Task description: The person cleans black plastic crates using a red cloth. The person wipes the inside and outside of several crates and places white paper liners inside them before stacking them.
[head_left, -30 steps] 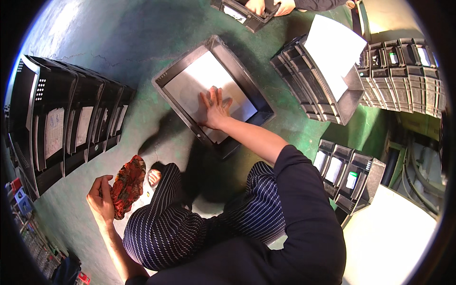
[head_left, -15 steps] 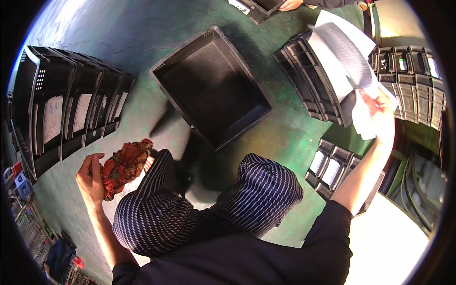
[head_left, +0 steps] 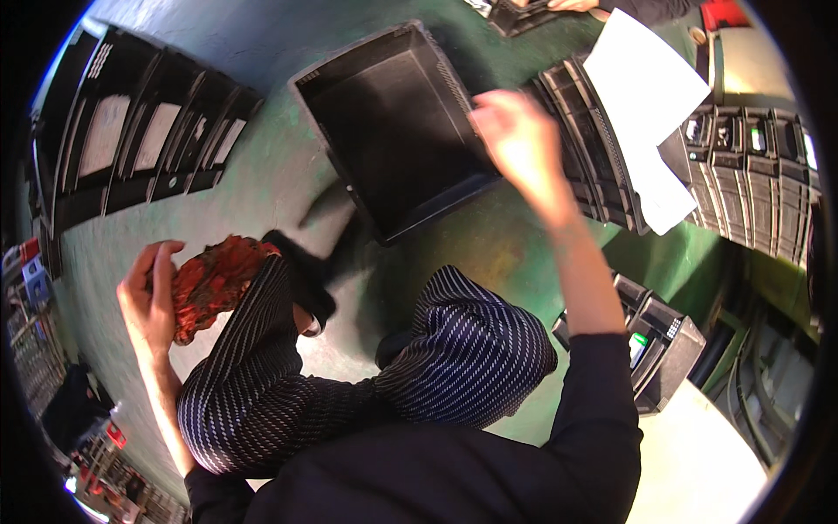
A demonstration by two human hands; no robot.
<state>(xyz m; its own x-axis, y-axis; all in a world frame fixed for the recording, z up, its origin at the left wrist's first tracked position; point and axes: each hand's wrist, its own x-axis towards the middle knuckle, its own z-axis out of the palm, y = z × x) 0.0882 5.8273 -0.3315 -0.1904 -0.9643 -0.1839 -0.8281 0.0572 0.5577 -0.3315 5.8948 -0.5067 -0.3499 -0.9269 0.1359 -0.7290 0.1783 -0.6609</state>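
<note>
In my left hand (head_left: 150, 293), at the left beside my knee, is a crumpled red and dark patterned cloth (head_left: 218, 284). The fingers and thumb are closed on its left end. My right hand (head_left: 522, 144) is over the right side of a large black plastic bin (head_left: 393, 140) on the floor, close to its rim. Motion smears its fingers, and I cannot tell whether they touch the bin. No contents show inside the bin, whose floor is dark. White sheets (head_left: 642, 83) lie across a stack of black crates (head_left: 589, 148) to the right of that hand.
Another stack of black crates (head_left: 131, 131) with pale labels stands at the left. More crates (head_left: 751, 166) are at the far right, and a smaller black crate (head_left: 668, 358) sits by my right arm. Across the top, another person's hand (head_left: 572, 4) rests by a black container.
My right hand has let go of the white sheet and moved left to the bin's side. The sheets now lie on the crates. My left hand still grips the cloth. The view has shifted slightly.
</note>
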